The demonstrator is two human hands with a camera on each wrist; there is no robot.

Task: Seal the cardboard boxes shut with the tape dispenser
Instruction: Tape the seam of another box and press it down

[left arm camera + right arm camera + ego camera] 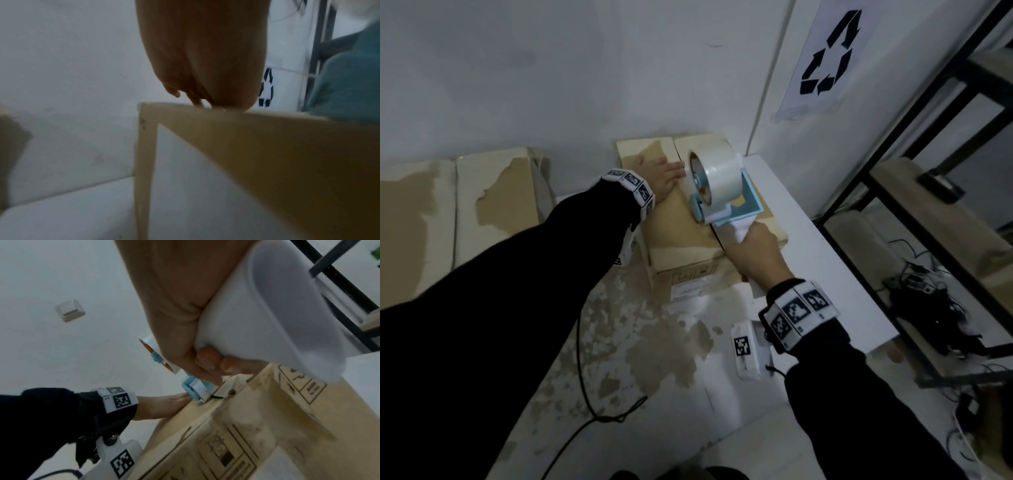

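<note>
Cardboard box standing on the floor in the corner, against the white wall, its 2 top flaps closed and meeting at a centre seam. Tape dispenser, blue and white with a clear tape roll, set on top of the box over that seam, its front edge touching the cardboard near the box's near edge. Right hand clenched around the dispenser's white handle, fingers wrapped under it, just above the box's near right corner. Left hand released, lying flat with straight fingers pressed on the box's left flap, fingertips close beside the tape roll. Printed handling symbols on the box's side in the right wrist view. More cardboard leaning on the wall to the left of the box. White board just to the right of the box. Recycling sign on the wall above and right of the box. Black metal shelf further right. Black cable across the floor in front of the box.
</note>
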